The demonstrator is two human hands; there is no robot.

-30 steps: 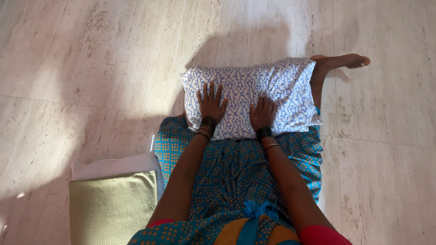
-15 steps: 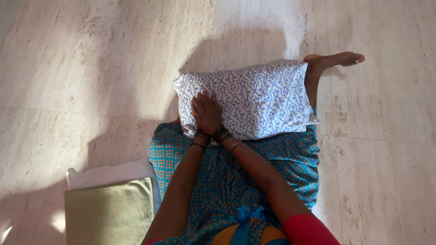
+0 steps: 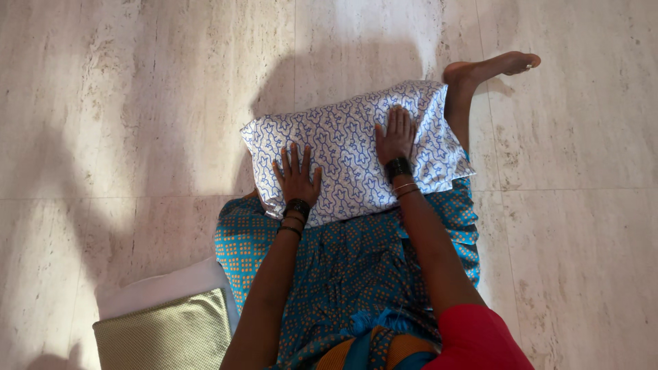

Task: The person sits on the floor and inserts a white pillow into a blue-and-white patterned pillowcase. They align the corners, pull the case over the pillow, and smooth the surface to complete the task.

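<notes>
A white pillow with a blue pattern (image 3: 346, 147) lies across my lap, over a teal dotted garment (image 3: 349, 260). My left hand (image 3: 297, 175) rests flat on the pillow's near left part, fingers spread. My right hand (image 3: 395, 135) lies flat on its right part, fingers pointing away from me. Both wrists carry dark bangles. Neither hand grips anything. My bare foot (image 3: 490, 68) sticks out past the pillow's far right corner.
I sit on a pale stone tile floor (image 3: 137, 103). At my left side, near the bottom edge, lies a green woven cushion (image 3: 164, 336) on top of a white pillow (image 3: 161, 291).
Half a second ago both hands were together on the pillow's left part. Now my right hand has slid to the right part, and my left hand lies flat alone.
</notes>
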